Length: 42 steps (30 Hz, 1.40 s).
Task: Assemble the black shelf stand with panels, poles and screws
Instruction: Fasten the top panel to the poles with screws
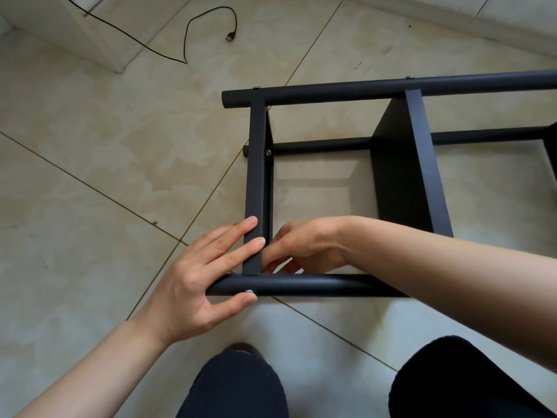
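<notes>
Black shelf stand (401,164) is laid on its side on the tiled floor (90,176), in front of the person's knees. The near pole (301,285) is held by the left hand (196,276): the fingers are spread, two of them are rested on the edge of the end panel (256,182), and the thumb is pressed beside a silver screw (249,292) in the pole. The right hand (304,245) is placed inside the frame, just behind the same panel, with the fingertips pinched together near the corner; what is pinched cannot be told. A second panel (422,164) is seen further right. A black cable (193,25) is lying on the floor, well apart.
</notes>
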Tool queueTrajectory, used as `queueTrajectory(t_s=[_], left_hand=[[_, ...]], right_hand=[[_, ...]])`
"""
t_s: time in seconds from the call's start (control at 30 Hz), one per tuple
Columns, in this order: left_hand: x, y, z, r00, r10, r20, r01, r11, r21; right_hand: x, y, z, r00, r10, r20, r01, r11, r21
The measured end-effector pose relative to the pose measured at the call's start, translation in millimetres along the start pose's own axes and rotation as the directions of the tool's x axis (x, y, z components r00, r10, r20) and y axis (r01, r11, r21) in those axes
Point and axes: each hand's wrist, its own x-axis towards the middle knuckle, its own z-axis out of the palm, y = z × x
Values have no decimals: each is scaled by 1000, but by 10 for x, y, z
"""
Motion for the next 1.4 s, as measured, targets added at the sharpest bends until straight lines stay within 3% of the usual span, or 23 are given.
queueTrajectory(t_s=[1.4], left_hand=[[-5,-9,7,1000,0,-4,0,1000,0]], right_hand=[[6,23,-27,1000,25,12,-25,1000,13]])
